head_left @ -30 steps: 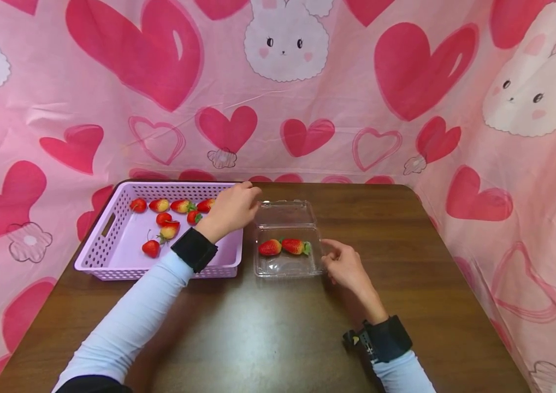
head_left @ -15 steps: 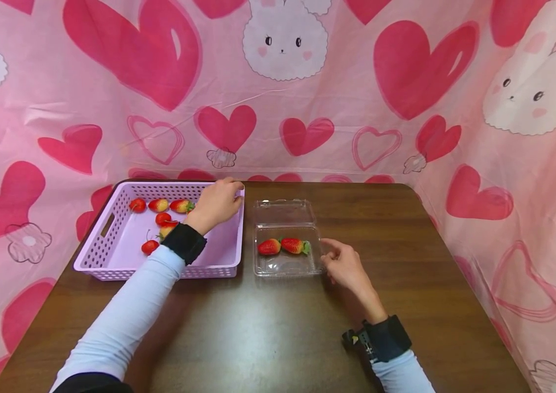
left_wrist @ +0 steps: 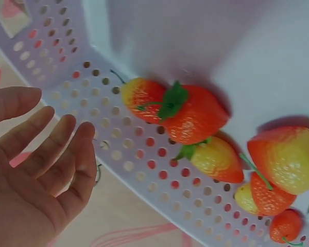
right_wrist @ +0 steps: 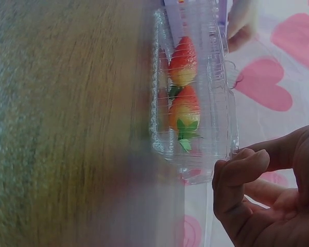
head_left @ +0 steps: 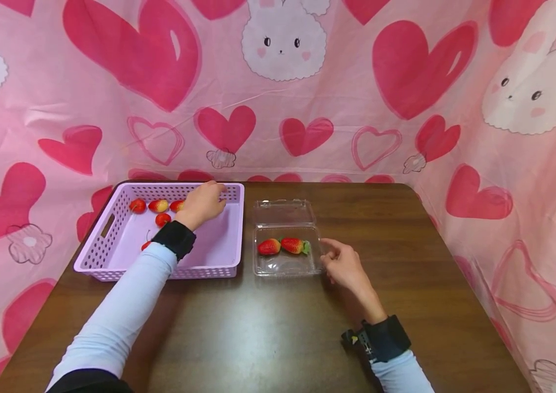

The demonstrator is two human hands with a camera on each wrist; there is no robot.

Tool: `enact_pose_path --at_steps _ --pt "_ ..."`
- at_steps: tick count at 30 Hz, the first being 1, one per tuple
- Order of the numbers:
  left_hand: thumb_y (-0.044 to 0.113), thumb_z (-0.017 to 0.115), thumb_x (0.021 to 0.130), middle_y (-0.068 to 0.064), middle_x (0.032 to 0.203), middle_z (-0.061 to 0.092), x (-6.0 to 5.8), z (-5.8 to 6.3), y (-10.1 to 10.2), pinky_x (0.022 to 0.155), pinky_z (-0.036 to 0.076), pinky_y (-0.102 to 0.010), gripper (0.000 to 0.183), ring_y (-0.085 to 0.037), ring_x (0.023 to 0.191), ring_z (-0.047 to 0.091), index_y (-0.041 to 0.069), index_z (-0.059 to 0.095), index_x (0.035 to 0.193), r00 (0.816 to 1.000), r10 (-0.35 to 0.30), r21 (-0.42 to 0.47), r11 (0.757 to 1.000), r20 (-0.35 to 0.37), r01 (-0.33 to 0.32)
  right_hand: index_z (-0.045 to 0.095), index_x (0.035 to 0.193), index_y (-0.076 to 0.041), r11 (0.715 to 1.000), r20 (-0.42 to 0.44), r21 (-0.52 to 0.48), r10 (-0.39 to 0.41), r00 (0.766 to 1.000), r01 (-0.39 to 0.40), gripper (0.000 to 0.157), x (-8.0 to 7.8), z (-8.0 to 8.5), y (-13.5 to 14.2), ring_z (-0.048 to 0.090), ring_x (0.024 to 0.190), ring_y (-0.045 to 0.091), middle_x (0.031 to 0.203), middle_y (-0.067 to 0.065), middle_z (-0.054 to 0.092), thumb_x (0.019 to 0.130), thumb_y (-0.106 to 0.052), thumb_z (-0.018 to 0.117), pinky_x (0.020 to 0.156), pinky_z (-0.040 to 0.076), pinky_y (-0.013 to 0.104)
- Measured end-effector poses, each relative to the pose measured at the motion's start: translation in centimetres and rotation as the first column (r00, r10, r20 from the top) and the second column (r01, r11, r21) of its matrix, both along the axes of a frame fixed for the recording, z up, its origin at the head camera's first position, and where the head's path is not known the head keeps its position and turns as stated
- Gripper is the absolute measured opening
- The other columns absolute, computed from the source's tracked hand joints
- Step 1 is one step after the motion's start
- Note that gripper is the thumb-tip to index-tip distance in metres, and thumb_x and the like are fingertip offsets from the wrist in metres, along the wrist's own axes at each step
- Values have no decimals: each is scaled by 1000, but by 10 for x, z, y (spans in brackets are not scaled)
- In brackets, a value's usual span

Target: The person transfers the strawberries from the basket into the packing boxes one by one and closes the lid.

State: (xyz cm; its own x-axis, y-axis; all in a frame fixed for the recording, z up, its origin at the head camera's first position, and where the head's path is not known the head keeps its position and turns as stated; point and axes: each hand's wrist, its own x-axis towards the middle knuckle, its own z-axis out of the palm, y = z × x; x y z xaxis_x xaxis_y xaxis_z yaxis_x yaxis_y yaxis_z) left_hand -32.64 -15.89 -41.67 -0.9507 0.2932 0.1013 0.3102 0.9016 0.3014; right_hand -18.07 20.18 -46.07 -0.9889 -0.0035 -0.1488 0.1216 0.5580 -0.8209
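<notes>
Basket (head_left: 214,272) on L of tbl (head_left: 278,333), fruit (head_left: 158,206) in it, L hand (head_left: 203,204) over it. Container (head_left: 283,267) just R of basket, w/ 2 strawberries (head_left: 291,245) in it; lid (head_left: 284,214) behind. R hand (head_left: 347,267) at container's R side. Curtain (head_left: 268,131) behind tbl.

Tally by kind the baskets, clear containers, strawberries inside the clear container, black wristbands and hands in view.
Purple basket: 1
Clear container: 1
Strawberries in it: 2
Black wristbands: 2
Hands, left hand and right hand: 2
Total: 8
</notes>
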Motion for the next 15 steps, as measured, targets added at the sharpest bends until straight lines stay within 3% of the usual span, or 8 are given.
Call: enact_pose_path --at_steps 8,15 --pt "7 65 93 -26 114 67 -6 -14 -16 88 54 -63 31 -43 105 64 -3 72 121 1000 5 -38 999 -10 -6 60 146 -7 1000 4 -5 4 1000 -4 47 1 0 0 55 49 21 77 9 60 99 -3 64 50 49 34" --pt "7 68 95 -28 120 67 -9 -21 -23 95 51 -64 30 -47 109 64 -5 71 123 1000 13 -66 998 12 -12 60 145 -7 1000 -8 -5 9 1000 -9 47 0 1 0 55 49 20 75 8 59 98 -3 64 50 50 34"
